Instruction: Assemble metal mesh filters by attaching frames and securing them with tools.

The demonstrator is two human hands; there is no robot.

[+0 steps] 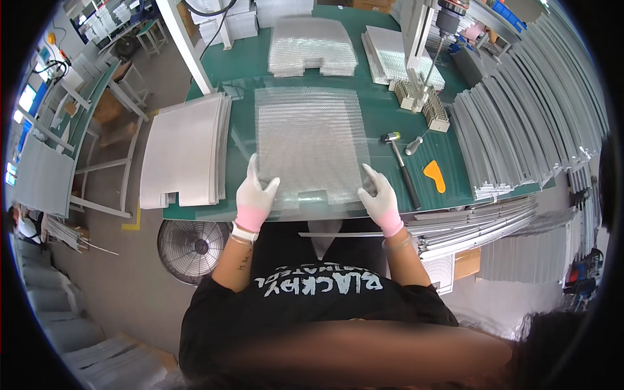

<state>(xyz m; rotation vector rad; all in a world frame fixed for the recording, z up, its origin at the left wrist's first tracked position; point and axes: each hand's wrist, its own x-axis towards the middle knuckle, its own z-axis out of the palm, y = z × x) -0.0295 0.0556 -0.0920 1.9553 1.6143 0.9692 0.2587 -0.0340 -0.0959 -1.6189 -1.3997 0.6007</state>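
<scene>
A see-through sheet with a fine bumpy texture, like bubble wrap (pixel 309 140), lies flat on the green tabletop (pixel 242 140) in front of me. Its near edge has a small notch. My left hand (pixel 255 194), in a white glove with a pink cuff, is over the sheet's near left corner, thumb and forefinger spread apart. At the near right corner is my right hand (pixel 380 198), gloved alike, its thumb and fingers apart. Both hands look open. Whether the fingertips press on the sheet I cannot tell.
Right of the sheet lie a mallet (pixel 404 170), a screwdriver (pixel 414 145) and an orange scraper (pixel 435 177). White panels (pixel 182 149) are stacked left. Bubble-wrap sheets (pixel 312 49) lie behind. An upright tool (pixel 448 23) stands back right, beside many stacked panels (pixel 520 117). A fan (pixel 195 250) stands below left.
</scene>
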